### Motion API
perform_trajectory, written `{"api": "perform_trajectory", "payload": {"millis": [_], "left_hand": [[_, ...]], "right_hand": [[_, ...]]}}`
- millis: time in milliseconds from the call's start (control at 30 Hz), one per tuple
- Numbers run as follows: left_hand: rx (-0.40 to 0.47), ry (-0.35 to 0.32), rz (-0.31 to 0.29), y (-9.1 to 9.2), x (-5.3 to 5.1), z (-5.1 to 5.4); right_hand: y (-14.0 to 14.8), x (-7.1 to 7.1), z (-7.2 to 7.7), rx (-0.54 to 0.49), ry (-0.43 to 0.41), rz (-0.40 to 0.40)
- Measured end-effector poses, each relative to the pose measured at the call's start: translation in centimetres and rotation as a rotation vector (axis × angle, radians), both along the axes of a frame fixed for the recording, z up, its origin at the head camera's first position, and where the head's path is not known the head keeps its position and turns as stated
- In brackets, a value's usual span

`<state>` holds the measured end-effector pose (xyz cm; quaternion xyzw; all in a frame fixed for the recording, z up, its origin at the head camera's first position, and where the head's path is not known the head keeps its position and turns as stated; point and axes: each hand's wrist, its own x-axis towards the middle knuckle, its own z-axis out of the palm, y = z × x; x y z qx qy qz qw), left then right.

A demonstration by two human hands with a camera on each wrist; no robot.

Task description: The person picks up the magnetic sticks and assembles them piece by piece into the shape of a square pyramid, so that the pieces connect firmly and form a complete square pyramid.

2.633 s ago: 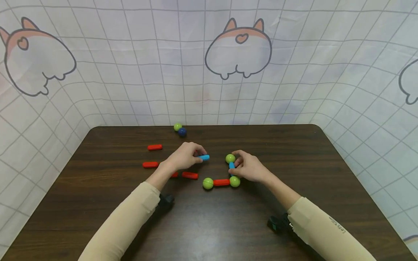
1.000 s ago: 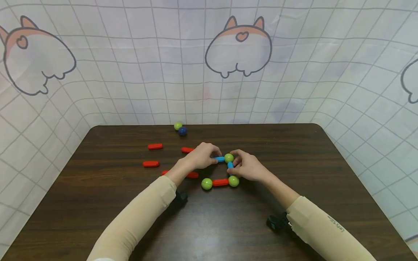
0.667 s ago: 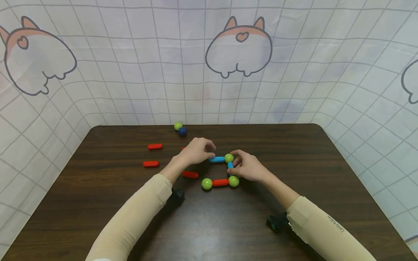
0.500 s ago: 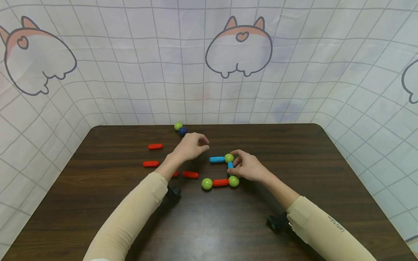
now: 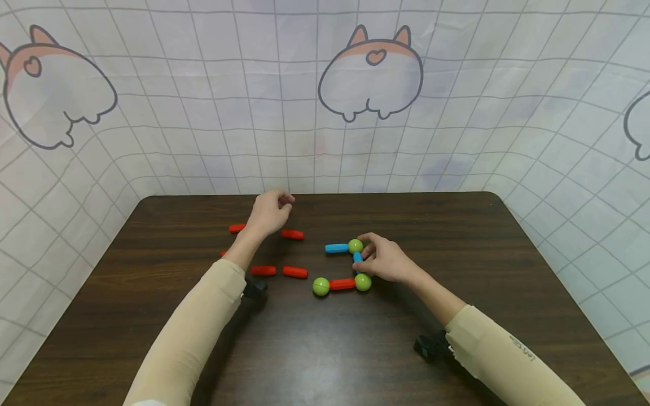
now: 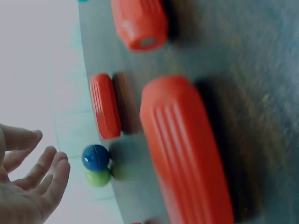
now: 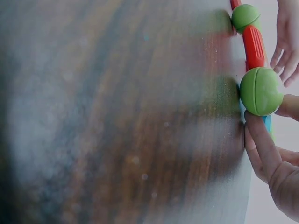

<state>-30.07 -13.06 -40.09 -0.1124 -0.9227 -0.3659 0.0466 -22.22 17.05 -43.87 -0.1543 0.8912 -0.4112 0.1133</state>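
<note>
My left hand [image 5: 269, 213], fingers loosely bent, hovers at the table's back edge holding nothing. In the left wrist view a dark blue ball [image 6: 96, 157] and a green ball [image 6: 98, 178] sit together just beyond its fingertips; the hand hides them in the head view. With my right hand [image 5: 384, 259] I hold a blue magnetic rod [image 5: 358, 260], fingers also at the green balls on its ends. The far green ball [image 5: 355, 246] carries another blue rod [image 5: 337, 248] pointing left. A red rod [image 5: 342, 284] links the near green ball [image 5: 363, 282] to a further green ball [image 5: 321, 286].
Loose red rods lie on the dark wooden table [image 5: 325, 349] left of the joined pieces: one [image 5: 292, 234] near the left hand, two [image 5: 263, 271] side by side nearer me, and others partly hidden by the left arm. A white patterned curtain [image 5: 315, 135] stands behind.
The left hand brought a blue rod to the far green ball, let go, then moved left and back toward the loose balls. The right hand has stayed almost still.
</note>
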Motion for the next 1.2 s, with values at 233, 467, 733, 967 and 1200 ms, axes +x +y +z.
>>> {"api": "perform_trajectory", "payload": {"millis": [233, 467, 733, 967, 1200], "left_hand": [[0.045, -0.022, 0.096, -1.8, -1.7, -0.8], [0.044, -0.069, 0.106, -3.0, -2.8, -1.4], [-0.018, -0.16, 0.051, -3.4, -4.2, -2.1], [-0.088, -0.217, 0.037, -3.3, -4.5, -2.5], [-0.111, -0.194, 0.067, -3.5, -4.5, -2.3]], "right_hand": [[0.1, 0.0, -0.1, -0.001, 0.001, 0.0], [0.1, 0.0, -0.2, -0.011, -0.008, 0.002], [0.1, 0.0, -0.1, -0.016, -0.003, 0.003], [0.1, 0.0, -0.2, -0.02, -0.014, -0.001], [0.3, 0.0, -0.1, -0.015, -0.011, -0.002]]}}
